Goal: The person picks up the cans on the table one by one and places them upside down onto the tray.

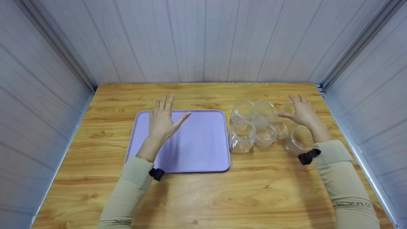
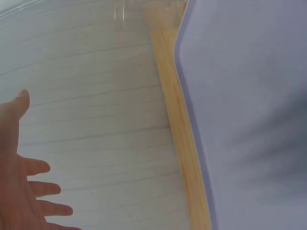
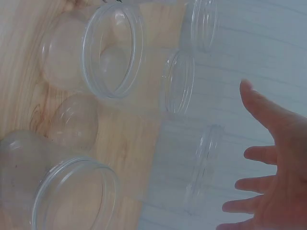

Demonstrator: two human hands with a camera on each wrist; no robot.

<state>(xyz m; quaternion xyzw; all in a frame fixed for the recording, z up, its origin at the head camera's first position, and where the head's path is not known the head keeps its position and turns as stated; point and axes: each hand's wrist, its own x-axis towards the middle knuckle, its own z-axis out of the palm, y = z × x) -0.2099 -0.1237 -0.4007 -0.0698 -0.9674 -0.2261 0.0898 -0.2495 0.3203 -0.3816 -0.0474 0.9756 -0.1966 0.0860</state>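
My left hand (image 1: 162, 124) is held above a light purple rectangular tray (image 1: 203, 146), fingers straight and thumb spread wide, nothing in it. In the left wrist view that hand (image 2: 17, 187) shows at the left edge, apart from the tray (image 2: 249, 105). Over a group of clear plastic jars (image 1: 241, 144) right of the tray, my right hand (image 1: 303, 114) is likewise spread and holds nothing. The right wrist view has the hand (image 3: 285, 177) at the right, with a round-mouthed jar (image 3: 64, 57) and several others beside it. Whether the right hand touches a jar behind it cannot be told.
Tray and jars stand on a wood-grain table (image 1: 203, 197). A smaller clear round container (image 1: 281, 130) sits among the jars, and one jar (image 1: 294, 146) is near the right wrist. Pale panel walls (image 1: 203, 41) enclose the table at the back and both sides.
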